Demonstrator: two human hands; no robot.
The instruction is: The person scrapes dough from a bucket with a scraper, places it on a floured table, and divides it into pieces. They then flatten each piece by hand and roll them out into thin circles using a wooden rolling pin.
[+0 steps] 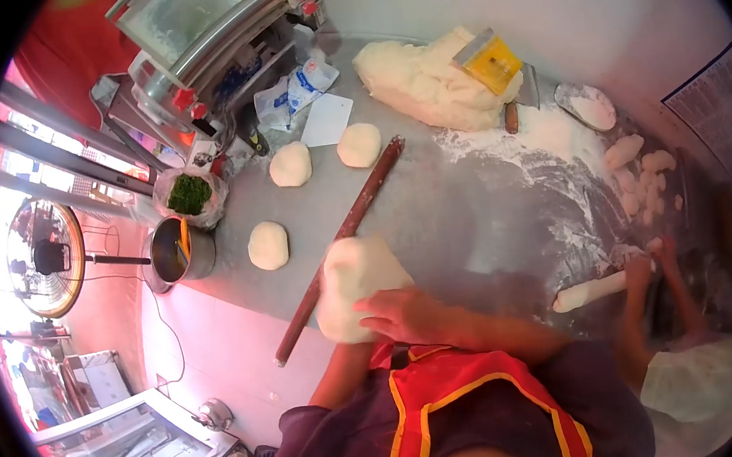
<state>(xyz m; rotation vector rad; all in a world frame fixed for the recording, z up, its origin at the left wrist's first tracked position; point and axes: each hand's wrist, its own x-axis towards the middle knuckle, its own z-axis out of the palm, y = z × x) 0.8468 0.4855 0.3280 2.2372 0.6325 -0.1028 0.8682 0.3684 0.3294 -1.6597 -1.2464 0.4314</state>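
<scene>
A flattened, drooping sheet of dough (362,281) is held up close to my body, over the table's front edge. My right hand (404,315) rests against its lower right side, with the fingers partly apart. My left hand is hidden behind the dough; only the forearm shows below it. A long dark red rolling pin (333,253) lies slanting on the metal table, its middle partly covered by the dough. Three round dough balls sit beyond it: one at the left (268,246), one further back (291,164), and one near the pin's far end (359,145).
A large dough mass (431,79) lies at the back beside a yellow-handled scraper (491,61) and scattered flour (551,151). A metal pot (183,251) and bagged greens (189,196) stand left. A co-worker's hands (652,269) touch a dough roll (593,290) at right.
</scene>
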